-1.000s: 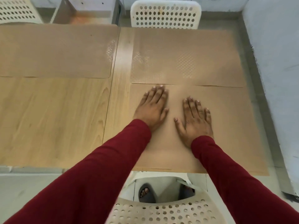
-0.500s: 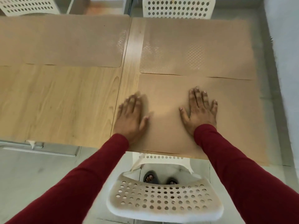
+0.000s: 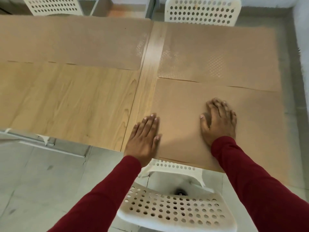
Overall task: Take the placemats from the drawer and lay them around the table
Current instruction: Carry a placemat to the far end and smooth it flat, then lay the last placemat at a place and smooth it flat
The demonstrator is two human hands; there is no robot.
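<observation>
Smoothing the near placemat [image 3: 192,101] flat on the counter [image 3: 75,97]: both hands lie palm-down, fingers extended, grasping nothing. Left hand [image 3: 144,138] straddles that mat's left edge, right hand [image 3: 219,119] presses near its middle, likely to square it to the counter's front edge above the near chair [image 3: 175,210]. Two more placemats sit along the counter's far side, one [image 3: 217,52] touching the near mat, one [image 3: 75,42] to its left. Counter's front-left spot is bare, so probably one mat left to lay.
</observation>
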